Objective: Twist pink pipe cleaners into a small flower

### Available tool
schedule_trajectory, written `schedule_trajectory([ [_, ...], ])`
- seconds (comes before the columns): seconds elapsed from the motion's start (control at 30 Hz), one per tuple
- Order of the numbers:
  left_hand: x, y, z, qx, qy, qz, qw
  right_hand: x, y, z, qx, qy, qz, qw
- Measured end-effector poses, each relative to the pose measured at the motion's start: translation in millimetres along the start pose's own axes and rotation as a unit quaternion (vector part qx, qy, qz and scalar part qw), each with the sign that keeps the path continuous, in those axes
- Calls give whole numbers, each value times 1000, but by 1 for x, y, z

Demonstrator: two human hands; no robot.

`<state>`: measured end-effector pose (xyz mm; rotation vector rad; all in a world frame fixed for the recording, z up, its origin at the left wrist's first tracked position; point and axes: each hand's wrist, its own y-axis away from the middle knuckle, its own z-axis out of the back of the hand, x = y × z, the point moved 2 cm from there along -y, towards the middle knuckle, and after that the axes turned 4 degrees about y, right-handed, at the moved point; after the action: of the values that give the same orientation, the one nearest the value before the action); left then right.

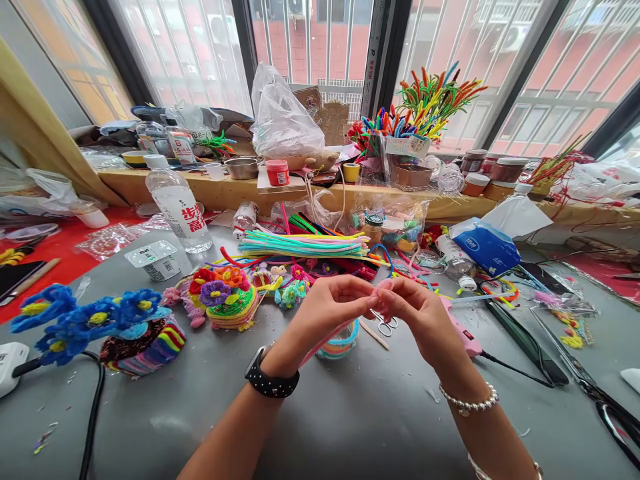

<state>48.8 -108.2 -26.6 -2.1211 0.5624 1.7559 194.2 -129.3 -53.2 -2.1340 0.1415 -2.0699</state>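
Both hands meet in front of me, over the grey table. My left hand [334,303] pinches a pink pipe cleaner [384,287], whose tail runs down under the palm toward the wrist. Fingertips of my right hand [413,307] close on the same pipe cleaner, which looks bent or curled there. Below and behind the hands sits a round container wrapped in coloured pipe cleaners [339,345], partly covered by the left hand. Small scissors [387,325] lie just beyond it. A pink glue gun [463,333] lies beside my right wrist.
Left are a blue-flowered pot [145,343], a flower-topped pot [230,307] and a water bottle [180,207]. A pipe cleaner bundle [305,243] lies behind the hands. Right are a tissue pack [485,247], a black cord and large scissors [595,393]. A cluttered sill [225,193] runs along the window.
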Motion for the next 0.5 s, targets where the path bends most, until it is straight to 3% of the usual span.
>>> schedule_trajectory([
  [0.2, 5, -2, 5, 21, 19, 12, 1000, 7, 1, 4, 13, 49, -13, 999],
  [0.5, 3, -2, 8, 33, -27, 6, 999, 6, 1, 5, 6, 14, -17, 1000],
])
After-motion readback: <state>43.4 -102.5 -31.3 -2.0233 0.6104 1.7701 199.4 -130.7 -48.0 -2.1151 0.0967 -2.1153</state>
